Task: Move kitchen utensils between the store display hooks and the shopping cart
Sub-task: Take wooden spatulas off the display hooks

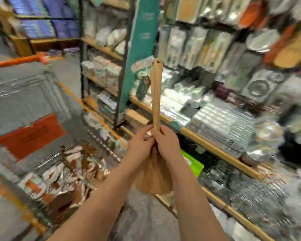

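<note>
I see one long pale wooden spatula [156,94] held upright in front of the display, its long axis close to vertical. The narrow handle end with a small hole points up and the broad flat blade points down, between the two forearms. Both hands grip it where the handle meets the blade. The left hand [140,145] pinches it from the left, and the right hand [165,141] has its fingers curled round the shaft, the two hands touching. One dark tag [142,87] hangs just left of the handle. The orange-rimmed wire shopping cart [97,117] stands to the left, holding packaged goods too blurred for me to count. The wood-edged shelves [207,145] are on the right.
</note>
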The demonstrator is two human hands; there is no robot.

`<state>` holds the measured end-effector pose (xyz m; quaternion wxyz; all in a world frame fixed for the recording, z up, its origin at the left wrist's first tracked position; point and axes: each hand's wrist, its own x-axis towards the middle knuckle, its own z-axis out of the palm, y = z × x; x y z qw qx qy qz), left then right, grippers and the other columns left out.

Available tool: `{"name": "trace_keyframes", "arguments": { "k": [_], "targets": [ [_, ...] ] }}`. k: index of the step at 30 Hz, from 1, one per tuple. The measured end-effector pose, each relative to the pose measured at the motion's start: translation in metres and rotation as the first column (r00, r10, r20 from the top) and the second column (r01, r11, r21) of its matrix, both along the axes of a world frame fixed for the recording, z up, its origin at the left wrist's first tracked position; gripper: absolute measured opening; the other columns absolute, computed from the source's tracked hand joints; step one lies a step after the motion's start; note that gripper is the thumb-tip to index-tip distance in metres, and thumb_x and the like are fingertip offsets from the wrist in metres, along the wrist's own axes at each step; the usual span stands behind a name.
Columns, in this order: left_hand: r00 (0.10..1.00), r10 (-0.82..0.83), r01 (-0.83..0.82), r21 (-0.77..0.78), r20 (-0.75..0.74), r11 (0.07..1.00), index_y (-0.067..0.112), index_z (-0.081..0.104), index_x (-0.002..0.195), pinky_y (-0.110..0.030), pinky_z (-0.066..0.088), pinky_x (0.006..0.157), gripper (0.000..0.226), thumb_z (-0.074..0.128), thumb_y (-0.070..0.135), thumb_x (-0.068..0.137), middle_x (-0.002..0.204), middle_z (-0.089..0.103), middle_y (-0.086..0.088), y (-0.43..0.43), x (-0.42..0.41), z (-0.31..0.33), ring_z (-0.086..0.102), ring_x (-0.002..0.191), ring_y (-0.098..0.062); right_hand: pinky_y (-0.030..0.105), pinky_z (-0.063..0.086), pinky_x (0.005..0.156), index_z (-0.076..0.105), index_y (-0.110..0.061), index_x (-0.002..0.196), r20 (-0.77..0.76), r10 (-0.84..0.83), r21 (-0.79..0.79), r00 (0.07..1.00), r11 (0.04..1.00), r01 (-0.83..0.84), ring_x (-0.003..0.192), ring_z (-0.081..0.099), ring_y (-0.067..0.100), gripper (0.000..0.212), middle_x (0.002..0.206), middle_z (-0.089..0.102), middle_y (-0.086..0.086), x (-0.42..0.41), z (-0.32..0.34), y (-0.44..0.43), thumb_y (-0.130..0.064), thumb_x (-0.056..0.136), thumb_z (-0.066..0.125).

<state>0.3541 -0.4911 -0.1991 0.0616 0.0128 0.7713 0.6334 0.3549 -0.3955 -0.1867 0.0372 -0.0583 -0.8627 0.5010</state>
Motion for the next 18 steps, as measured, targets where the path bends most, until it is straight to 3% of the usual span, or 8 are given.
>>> {"name": "trace_keyframes", "arguments": {
  "k": [2,6,9,14,16,18],
  "targets": [
    [0.996,-0.084,0.084,0.035,0.007,0.996,0.023,0.056,0.121,-0.022,0.046,0.063,0.034,0.056,0.012,0.088,0.078,0.066,-0.004,0.046,-0.003,0.015,0.06,0.064,-0.009,0.017,0.035,0.055,0.054,-0.027,0.075,-0.012,-0.072,-0.053,0.997,0.996,0.072,0.068,0.051,0.015,0.022,0.068,0.053,-0.007,0.005,0.016,0.047,-0.023,0.096,0.047],
    [0.979,-0.206,0.204,0.156,-0.004,0.967,0.024,0.058,0.114,-0.032,0.053,0.072,0.028,0.056,0.01,0.089,0.09,0.07,-0.007,0.148,-0.009,0.042,0.066,0.077,-0.02,0.013,0.04,0.054,0.063,-0.019,0.089,-0.033,-0.184,-0.135,0.982,0.975,0.178,0.069,0.057,0.011,0.016,0.076,0.062,-0.003,0.01,0.047,0.151,-0.021,0.096,0.048],
    [0.966,-0.258,0.26,0.169,-0.036,0.951,0.032,0.06,0.104,-0.031,0.051,0.066,0.026,0.06,0.014,0.086,0.084,0.07,-0.009,0.22,-0.014,0.063,0.066,0.073,-0.021,0.016,0.039,0.047,0.065,-0.018,0.077,-0.051,-0.301,-0.236,0.952,0.93,0.281,0.057,0.055,0.008,0.019,0.067,0.061,0.0,0.012,0.066,0.222,-0.017,0.091,0.053],
    [0.946,-0.316,0.323,0.191,-0.068,0.927,0.038,0.061,0.089,-0.028,0.045,0.058,0.026,0.061,0.013,0.085,0.069,0.065,-0.001,0.3,-0.028,0.079,0.059,0.059,-0.015,0.04,0.046,0.069,0.068,-0.019,0.07,-0.076,-0.39,-0.277,0.918,0.892,0.356,0.073,0.062,0.026,0.019,0.07,0.065,0.01,-0.007,0.073,0.299,-0.03,0.08,0.056],
    [0.944,-0.324,0.33,0.179,-0.065,0.927,0.035,0.062,0.087,-0.027,0.043,0.058,0.022,0.06,0.013,0.084,0.069,0.063,0.0,0.322,-0.039,0.08,0.058,0.06,-0.014,0.042,0.046,0.072,0.068,-0.028,0.063,-0.059,-0.424,-0.283,0.904,0.875,0.392,0.072,0.06,0.025,0.018,0.066,0.064,0.003,-0.017,0.072,0.319,-0.034,0.074,0.056],
    [0.94,-0.332,0.34,0.162,-0.077,0.926,0.026,0.065,0.09,-0.025,0.042,0.058,0.017,0.06,0.012,0.084,0.068,0.062,0.002,0.34,-0.051,0.08,0.057,0.062,-0.01,0.046,0.05,0.078,0.068,-0.029,0.064,-0.051,-0.452,-0.275,0.891,0.863,0.423,0.078,0.065,0.03,0.019,0.073,0.069,0.007,-0.029,0.072,0.335,-0.041,0.068,0.053]
  ]
}}
